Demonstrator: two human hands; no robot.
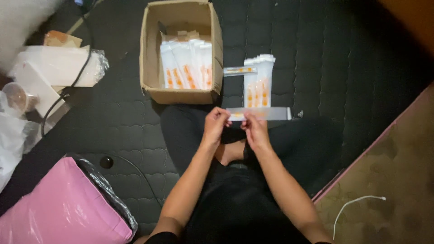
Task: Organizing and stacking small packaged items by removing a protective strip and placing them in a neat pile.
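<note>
Both hands, left hand (216,121) and right hand (254,126), pinch one long flat packet (266,113). I'd worry about it slipping, or an elbow toppling the nearby stack (259,81) beside the box (217,54).

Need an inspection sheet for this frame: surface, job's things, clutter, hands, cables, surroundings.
Surface: dark quilted mat, person seated cross-legged on it.
Job's things: long flat packet held level; cardboard box holding white-and-orange packets; packet stack right of the box.
Clutter: pink cushion, white boxes, plastic cup.
Hands: left hand and right hand both pinch the long packet.
Cables: black cable at left; white cable at right.
Surroundings: brown carpet.
</note>
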